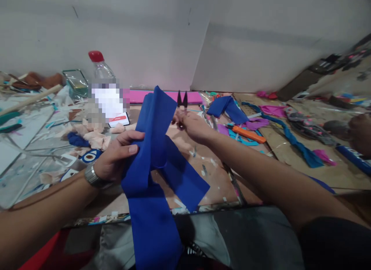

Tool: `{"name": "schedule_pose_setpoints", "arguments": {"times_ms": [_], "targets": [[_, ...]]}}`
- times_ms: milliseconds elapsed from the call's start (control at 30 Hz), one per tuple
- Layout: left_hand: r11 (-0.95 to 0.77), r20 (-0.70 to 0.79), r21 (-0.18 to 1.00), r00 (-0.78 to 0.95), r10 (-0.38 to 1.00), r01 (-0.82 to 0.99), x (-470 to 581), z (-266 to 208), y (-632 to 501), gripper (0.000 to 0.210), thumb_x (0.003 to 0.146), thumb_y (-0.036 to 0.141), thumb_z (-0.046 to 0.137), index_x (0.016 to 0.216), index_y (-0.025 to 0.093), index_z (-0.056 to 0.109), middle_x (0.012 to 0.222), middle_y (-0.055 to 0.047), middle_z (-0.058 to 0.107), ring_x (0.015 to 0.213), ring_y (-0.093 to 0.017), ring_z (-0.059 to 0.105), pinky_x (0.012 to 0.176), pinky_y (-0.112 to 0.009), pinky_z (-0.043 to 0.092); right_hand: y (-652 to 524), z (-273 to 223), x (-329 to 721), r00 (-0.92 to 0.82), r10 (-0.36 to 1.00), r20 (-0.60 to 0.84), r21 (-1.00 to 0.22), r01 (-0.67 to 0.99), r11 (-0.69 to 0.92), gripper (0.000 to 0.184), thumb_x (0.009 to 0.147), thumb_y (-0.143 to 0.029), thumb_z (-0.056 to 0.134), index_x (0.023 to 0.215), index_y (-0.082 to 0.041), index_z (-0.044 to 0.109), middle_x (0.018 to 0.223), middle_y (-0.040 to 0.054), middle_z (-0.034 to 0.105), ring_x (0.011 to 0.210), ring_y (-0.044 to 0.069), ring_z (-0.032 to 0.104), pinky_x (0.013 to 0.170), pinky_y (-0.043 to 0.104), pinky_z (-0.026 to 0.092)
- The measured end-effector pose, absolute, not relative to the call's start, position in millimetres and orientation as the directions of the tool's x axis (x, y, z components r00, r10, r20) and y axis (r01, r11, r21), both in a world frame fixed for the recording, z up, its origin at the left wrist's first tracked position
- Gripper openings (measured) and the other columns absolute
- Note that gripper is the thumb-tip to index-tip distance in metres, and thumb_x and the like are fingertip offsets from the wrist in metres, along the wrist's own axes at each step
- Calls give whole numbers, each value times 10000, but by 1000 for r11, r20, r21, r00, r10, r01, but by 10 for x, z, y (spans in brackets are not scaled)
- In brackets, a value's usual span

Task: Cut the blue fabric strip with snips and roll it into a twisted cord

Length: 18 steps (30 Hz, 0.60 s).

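My left hand [117, 154], with a metal watch on its wrist, grips a long strip of blue fabric [145, 158] between thumb and fingers. The strip is folded over at the top, and its lower end hangs past the table edge onto my lap. Another blue flap [185, 177] lies to its right, over the table edge. Just right of the fabric's upper corner, my right hand [193, 125] is closed around a pair of small scissors [182, 99]. Their dark blades point away from me and stand apart, not touching the fabric. The handles are mostly hidden by my fingers.
Left are a red-capped bottle [100, 67], a phone [117, 117], peach scraps [92, 134] and a green-handled tool [10, 123]. Right lie folded blue fabric [227, 108], an orange cutter [248, 134] and a teal strip [292, 140]. Another person's hand [361, 134] shows at far right.
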<state>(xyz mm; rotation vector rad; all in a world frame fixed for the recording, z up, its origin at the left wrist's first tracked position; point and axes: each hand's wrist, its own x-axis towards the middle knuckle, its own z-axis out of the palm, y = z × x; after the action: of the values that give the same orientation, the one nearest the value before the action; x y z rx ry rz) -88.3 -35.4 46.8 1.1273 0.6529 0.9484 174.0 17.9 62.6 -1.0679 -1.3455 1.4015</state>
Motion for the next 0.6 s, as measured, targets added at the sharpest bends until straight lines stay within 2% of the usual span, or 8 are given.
{"name": "schedule_pose_setpoints", "arguments": {"times_ms": [67, 133, 200, 267, 333, 367, 467, 600], "targets": [[115, 17, 958, 452, 892, -264, -863, 467, -334, 328, 749, 439, 860, 1027, 296, 761, 969, -26, 804, 784, -272, 772, 708, -462, 676, 190, 528, 1562, -223, 975, -12, -987, -153, -47, 380, 899, -467, 735, 690, -201, 561, 640, -17, 552, 608, 120, 471, 597, 254, 402], [99, 5, 962, 380, 925, -253, -818, 485, -310, 392, 749, 361, 872, 1121, 316, 756, 1073, -9, 797, 887, -249, 774, 784, -420, 677, 133, 526, 1448, -253, 965, -70, -939, -310, -150, 260, 895, -407, 725, 790, -212, 589, 707, -16, 601, 684, 142, 543, 683, 285, 474], [35, 41, 964, 280, 959, -263, -766, 501, -283, 475, 738, 323, 880, 1194, 309, 748, 1183, -6, 775, 1027, -233, 756, 897, -371, 655, 66, 588, 1434, -245, 964, -100, -909, -373, -189, 331, 884, -477, 740, 795, -223, 547, 681, -30, 581, 668, 140, 539, 655, 284, 466], [-63, 106, 974, 194, 975, -218, -730, 499, -254, 522, 750, 299, 872, 1252, 286, 731, 1304, -22, 734, 1182, -248, 707, 1013, -373, 612, 32, 661, 1506, -255, 964, -79, -914, -368, -173, 465, 879, -628, 712, 773, -236, 484, 626, -49, 517, 625, 133, 516, 584, 264, 405], [-171, 190, 976, 153, 970, -132, -720, 479, -227, 556, 786, 280, 839, 1323, 258, 697, 1413, -52, 675, 1319, -276, 630, 1125, -421, 543, 41, 701, 1617, -266, 964, -25, -933, -340, -118, 558, 814, -689, 753, 755, -243, 422, 601, -69, 452, 582, 115, 479, 530, 244, 325], [-217, 228, 972, 146, 963, -89, -722, 467, -217, 569, 803, 273, 821, 1354, 245, 677, 1450, -66, 649, 1368, -287, 592, 1169, -449, 503, 58, 707, 1670, -265, 964, 11, -943, -324, -78, 593, 758, -666, 818, 756, -245, 401, 604, -80, 439, 563, 104, 458, 512, 237, 291], [-303, 300, 953, 148, 942, -6, -741, 444, -202, 601, 831, 256, 790, 1411, 228, 634, 1497, -83, 609, 1430, -294, 535, 1246, -499, 405, 126, 710, 1779, -280, 957, 73, -972, -234, 6, 668, 625, -437, 976, 765, -247, 351, 632, -110, 411, 521, 64, 394, 500, 223, 239], [-362, 348, 931, 176, 921, 52, -748, 461, -207, 634, 838, 228, 779, 1447, 222, 604, 1529, -92, 580, 1442, -296, 519, 1282, -515, 341, 169, 862, 1822, -221, 967, 130, -983, -155, 97, 630, 672, -348, 949, 769, -250, 335, 656, -105, 355, 540, 68, 333, 511, 235, 220]]}}
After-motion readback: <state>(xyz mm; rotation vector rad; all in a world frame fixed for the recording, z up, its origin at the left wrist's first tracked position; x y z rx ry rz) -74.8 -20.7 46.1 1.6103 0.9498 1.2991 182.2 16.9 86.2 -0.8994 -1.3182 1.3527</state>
